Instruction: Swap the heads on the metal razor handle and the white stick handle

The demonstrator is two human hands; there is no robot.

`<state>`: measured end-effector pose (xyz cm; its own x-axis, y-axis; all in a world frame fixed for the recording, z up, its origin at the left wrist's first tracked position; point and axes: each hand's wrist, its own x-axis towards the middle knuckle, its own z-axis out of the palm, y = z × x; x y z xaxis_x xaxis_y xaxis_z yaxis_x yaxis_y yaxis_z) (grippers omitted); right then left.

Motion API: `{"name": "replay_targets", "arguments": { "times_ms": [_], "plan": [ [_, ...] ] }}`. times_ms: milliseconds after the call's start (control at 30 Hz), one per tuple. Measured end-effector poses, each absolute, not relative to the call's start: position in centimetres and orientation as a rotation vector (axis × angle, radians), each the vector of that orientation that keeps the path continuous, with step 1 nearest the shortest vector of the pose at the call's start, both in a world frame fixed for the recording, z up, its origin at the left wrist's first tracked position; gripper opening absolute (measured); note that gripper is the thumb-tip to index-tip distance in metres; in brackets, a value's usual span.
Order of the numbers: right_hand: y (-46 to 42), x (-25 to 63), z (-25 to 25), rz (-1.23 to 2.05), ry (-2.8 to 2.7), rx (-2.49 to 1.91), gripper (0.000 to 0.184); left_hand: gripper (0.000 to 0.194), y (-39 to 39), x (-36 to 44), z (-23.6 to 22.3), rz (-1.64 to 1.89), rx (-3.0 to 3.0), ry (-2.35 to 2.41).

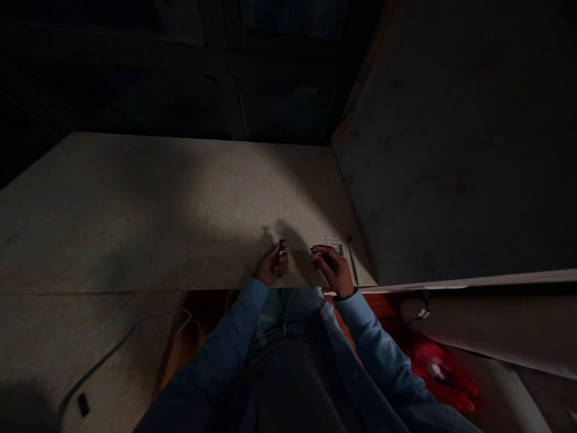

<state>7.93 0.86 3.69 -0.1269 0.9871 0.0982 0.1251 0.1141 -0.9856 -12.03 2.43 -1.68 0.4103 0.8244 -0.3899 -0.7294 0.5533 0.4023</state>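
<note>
My left hand (269, 264) is closed around a small dark upright device (282, 245) with a pale patch on its side; its exact kind is too dim to make out. To the right, my right hand (336, 269) pinches a small green piece (312, 251) between thumb and fingertips. The two hands are apart, above the table's near edge. Just beyond my right hand lies a pale, patterned flat pack or card (332, 240), partly covered by the hand. Beside it is a small green item (341, 249).
A thin stick with a dark end (353, 257) lies near the right wall (451, 156). The pale tabletop (157, 210) stretches left. A grey cable (121, 343) and a small black object (83, 405) are at lower left. Red cloth (444, 373) lies at lower right.
</note>
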Motion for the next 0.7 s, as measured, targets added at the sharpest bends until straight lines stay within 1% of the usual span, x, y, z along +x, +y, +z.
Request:
{"name": "replay_targets", "arguments": {
  "times_ms": [100,233,533,700],
  "plan": [
    [1.8,6.5,3.8,1.167,-1.509,-1.136,0.031,0.034,2.5,-12.2,-1.9,0.99,0.141,0.561],
    [3.1,5.5,3.6,1.089,-1.649,-1.115,0.027,0.042,2.3,-12.3,-2.3,1.001,0.122,0.537],
    [4.5,4.7,3.4,0.901,-1.92,-1.071,0.025,0.035,1.8,-12.0,-3.2,0.986,0.22,0.573],
    [4.8,4.3,2.6,0.931,-1.941,-1.055,0.024,0.038,1.7,-11.8,-3.7,0.983,0.256,0.565]
  ]
}}
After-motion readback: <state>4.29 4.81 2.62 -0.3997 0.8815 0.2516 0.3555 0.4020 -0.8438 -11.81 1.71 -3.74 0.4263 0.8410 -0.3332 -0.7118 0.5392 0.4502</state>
